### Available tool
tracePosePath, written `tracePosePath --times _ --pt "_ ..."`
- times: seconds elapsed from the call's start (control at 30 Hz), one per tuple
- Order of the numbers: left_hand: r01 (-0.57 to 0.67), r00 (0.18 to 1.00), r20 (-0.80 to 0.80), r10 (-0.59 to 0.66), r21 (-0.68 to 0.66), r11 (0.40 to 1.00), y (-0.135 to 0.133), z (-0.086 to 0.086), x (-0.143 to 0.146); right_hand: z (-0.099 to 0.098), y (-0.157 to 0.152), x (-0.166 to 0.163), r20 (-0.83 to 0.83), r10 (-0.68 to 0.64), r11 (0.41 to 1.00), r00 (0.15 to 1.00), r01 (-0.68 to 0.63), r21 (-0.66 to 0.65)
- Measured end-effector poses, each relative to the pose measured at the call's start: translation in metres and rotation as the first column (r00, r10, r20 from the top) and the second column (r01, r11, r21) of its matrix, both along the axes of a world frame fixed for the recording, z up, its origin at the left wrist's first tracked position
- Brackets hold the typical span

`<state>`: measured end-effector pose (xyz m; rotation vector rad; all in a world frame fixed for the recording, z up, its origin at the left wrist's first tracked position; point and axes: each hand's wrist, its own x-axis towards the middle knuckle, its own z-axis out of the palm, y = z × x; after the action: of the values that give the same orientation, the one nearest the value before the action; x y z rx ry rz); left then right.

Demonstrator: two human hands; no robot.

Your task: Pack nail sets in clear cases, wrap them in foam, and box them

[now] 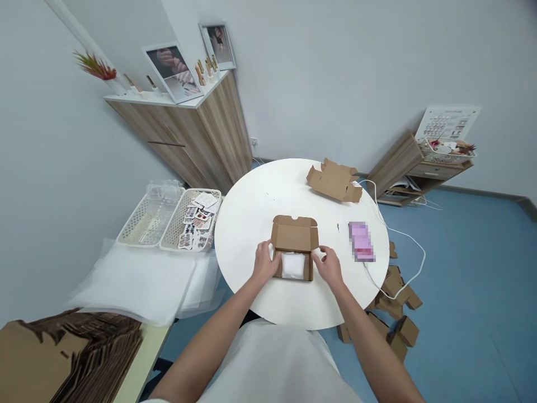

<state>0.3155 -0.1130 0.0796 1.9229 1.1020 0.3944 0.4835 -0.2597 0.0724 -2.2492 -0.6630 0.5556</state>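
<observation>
A small brown cardboard box (pixel 294 235) sits open on the round white table (pixel 260 207), its lid standing up at the back. White wrapped contents (pixel 292 265) lie inside it. My left hand (pixel 265 263) grips the box's left side with curled fingers. My right hand (pixel 328 265) is at the box's right side, fingers curled against its edge.
A flat unfolded box (pixel 334 180) lies at the table's far side, a pink phone (pixel 361 241) with a white cable (pixel 403 235) to the right. Two white baskets (pixel 172 218) and clear bags (pixel 134 280) sit left. Folded boxes (pixel 394 313) litter the floor. Cardboard stack (pixel 62 358) near left.
</observation>
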Motion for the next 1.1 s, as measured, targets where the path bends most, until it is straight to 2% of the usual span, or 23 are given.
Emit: tracePosePath --times 0.07,0.1,0.17,0.23,0.33,0.43,0.6,0.83,0.97,1.1 --pt "-0.108 0.994 -0.032 0.104 -0.189 0.976 0.023 0.004 0.005 0.000 0.007 0.022 -0.261 -0.087 0.994 0.962 0.100 0.037" --pt "-0.118 0.993 -0.049 0.108 -0.297 0.948 0.033 0.005 0.008 0.000 0.012 0.031 -0.414 -0.087 0.992 0.906 0.117 0.046" --pt "-0.071 0.997 -0.032 0.063 -0.476 0.877 0.046 0.008 0.015 0.002 0.024 0.043 -0.612 -0.045 0.992 0.790 0.109 0.067" --pt "0.001 1.000 0.015 0.008 -0.546 0.837 0.051 0.011 0.020 0.006 0.034 0.046 -0.681 0.012 0.994 0.732 0.062 0.085" --pt "0.090 0.993 0.114 -0.034 -0.534 0.841 0.047 0.014 0.023 0.016 0.040 0.041 -0.639 0.051 0.988 0.768 0.055 0.145" --pt "0.118 0.983 0.178 -0.035 -0.480 0.869 0.038 0.015 0.018 0.026 0.030 0.030 -0.549 0.111 0.974 0.829 0.019 0.227" --pt "0.076 0.989 0.147 -0.013 -0.436 0.897 0.022 0.009 -0.001 0.028 0.003 0.012 -0.407 0.145 0.980 0.902 -0.076 0.182" --pt "0.181 0.973 0.219 -0.069 -0.543 0.820 0.015 0.004 -0.023 0.015 -0.018 0.000 -0.412 0.255 0.955 0.875 -0.163 0.247" --pt "0.212 0.972 0.218 -0.093 -0.625 0.751 0.022 0.004 -0.031 0.020 -0.025 -0.003 -0.421 0.325 0.937 0.847 -0.225 0.268" --pt "0.208 0.978 0.107 -0.180 -0.596 0.775 0.023 0.008 -0.032 0.029 -0.028 -0.003 -0.493 0.373 0.918 0.786 -0.234 0.321"
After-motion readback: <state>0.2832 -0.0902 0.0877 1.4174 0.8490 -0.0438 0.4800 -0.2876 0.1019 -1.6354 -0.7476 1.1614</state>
